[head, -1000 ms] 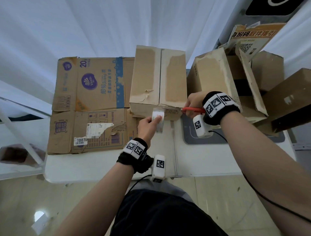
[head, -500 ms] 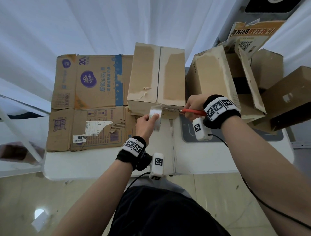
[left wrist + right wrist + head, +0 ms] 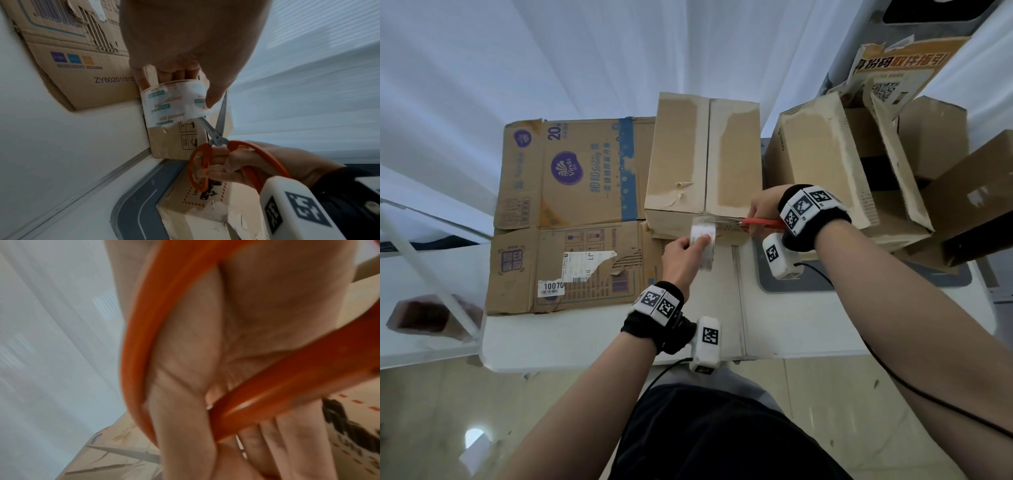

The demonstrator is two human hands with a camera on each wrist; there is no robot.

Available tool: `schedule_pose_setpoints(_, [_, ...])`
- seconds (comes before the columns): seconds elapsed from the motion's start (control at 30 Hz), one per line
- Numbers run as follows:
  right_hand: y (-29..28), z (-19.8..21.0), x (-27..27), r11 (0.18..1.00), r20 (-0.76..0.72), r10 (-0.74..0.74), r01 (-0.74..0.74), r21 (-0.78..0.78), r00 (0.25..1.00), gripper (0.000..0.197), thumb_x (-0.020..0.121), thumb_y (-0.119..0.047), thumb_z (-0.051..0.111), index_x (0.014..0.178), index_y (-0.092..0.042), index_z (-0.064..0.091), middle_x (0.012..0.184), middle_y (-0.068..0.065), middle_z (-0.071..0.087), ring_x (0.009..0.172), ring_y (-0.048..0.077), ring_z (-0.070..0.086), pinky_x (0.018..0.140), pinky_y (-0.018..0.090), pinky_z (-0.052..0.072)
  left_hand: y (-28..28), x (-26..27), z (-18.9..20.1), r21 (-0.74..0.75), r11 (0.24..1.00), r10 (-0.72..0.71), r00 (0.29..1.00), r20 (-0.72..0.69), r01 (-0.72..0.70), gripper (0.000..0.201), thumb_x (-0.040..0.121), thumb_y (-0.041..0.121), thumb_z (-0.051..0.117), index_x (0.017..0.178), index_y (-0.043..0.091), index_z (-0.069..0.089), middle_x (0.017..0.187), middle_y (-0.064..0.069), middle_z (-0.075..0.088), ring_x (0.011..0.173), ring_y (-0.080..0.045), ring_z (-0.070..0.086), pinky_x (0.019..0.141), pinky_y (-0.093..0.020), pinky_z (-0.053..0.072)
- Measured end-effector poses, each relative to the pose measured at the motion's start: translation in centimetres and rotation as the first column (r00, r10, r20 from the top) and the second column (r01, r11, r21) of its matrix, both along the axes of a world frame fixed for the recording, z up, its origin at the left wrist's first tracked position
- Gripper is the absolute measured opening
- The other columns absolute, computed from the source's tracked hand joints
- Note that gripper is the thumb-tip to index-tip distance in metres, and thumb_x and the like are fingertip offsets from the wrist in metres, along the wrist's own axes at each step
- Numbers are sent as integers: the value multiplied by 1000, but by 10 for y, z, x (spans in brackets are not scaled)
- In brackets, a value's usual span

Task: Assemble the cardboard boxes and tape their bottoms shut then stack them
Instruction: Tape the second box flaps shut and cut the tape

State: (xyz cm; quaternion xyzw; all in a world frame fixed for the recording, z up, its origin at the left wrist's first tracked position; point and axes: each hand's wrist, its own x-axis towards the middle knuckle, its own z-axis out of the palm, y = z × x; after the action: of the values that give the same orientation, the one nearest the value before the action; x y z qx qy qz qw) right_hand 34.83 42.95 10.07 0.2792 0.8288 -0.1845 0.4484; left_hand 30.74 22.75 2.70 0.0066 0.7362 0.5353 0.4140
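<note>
- The left hand (image 3: pixel 683 255) gripped the tape roll (image 3: pixel 702 241) at the near edge of the assembled box (image 3: pixel 703 161) on the tabletop (image 3: pixel 592 337).
- The right hand (image 3: pixel 763 209) gripped orange scissors (image 3: pixel 218 138), blades parted at the tape.

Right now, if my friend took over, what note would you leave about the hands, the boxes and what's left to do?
Left hand: holds the roll of clear tape at the near edge of the middle cardboard box.
Right hand: grips the orange-handled scissors, blades open around the stretched tape.
Done: the middle box is folded up, tape running along its seam.
Left: snip the tape, press it down, stack the box. A flattened Vinda box lies to its left on the white table; other boxes sit to the right.
</note>
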Motion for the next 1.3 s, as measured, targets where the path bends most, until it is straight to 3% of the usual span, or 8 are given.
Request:
schedule_pose_setpoints(0.17, [-2,-8,-12,1000,39,27,-27,-13,999,15,82,-20,67,92,-12,73,79,6,62,71,22,54,68,31,47,0,-2,-2,0,1000,-4,1000,8,4,20,91,30,68,85,11,70,90,-11,71,82,-23,65,76,-35,53])
schedule_pose_setpoints(0.4, [-10,-12,-19,1000,23,3,-4,22,1000,31,86,-13,68,115,-2,72,86,8,63,72,20,56,71,32,48,-3,-3,-6,24,1000,-10,1000,23,9,24,91,30,68,95,7,72,98,-15,73,89,-24,67,83,-38,54])
schedule_pose_setpoints(0.6, [-14,-16,-21,998,-6,-30,30,47,1000,30,86,-14,72,113,-1,73,89,11,66,65,20,54,60,29,47,-6,-7,-7,22,1000,-19,1000,24,18,20,90,32,68,89,12,72,96,-14,74,89,-25,68,86,-41,54])
schedule_pose_setpoints(0.77, [-12,-18,-18,997,-70,-48,53,64,996,29,84,-16,76,108,-1,75,107,18,74,80,24,60,79,38,56,-6,-7,-7,26,1000,-7,1000,19,6,25,90,32,69,70,18,64,81,-8,66,78,-20,59,74,-32,45])
schedule_pose_setpoints(0.93, [-16,-14,-15,995,-72,-50,56,83,996,28,83,-13,76,108,-2,74,95,14,71,77,23,58,58,28,48,-7,-8,-8,39,999,-14,1000,24,13,19,91,30,68,78,16,68,83,-6,69,76,-18,61,69,-27,47])
schedule_pose_setpoints(1.07, [-19,-17,-15,994,-78,-39,47,101,996,28,82,-15,77,107,-2,75,102,16,74,79,25,60,73,35,55,-8,-10,-5,31,999,-17,1000,18,16,18,92,29,67,81,15,68,83,-4,68,75,-17,60,67,-25,45])
schedule_pose_setpoints(1.2, [-22,-9,-20,999,-6,-30,30,32,1000,26,91,-20,69,106,2,71,84,11,64,62,19,53,51,23,47,-8,-9,-3,47,998,-30,1000,10,29,19,92,30,68,82,14,69,83,-6,70,77,-18,62,70,-28,48])
schedule_pose_setpoints(1.3, [-25,-7,-18,1000,54,5,-5,13,999,13,88,-23,67,87,-9,68,81,8,62,64,19,53,60,27,45,-7,-8,-2,49,998,-28,1000,-12,28,18,91,30,68,83,14,70,84,-8,72,77,-22,67,69,-32,51])
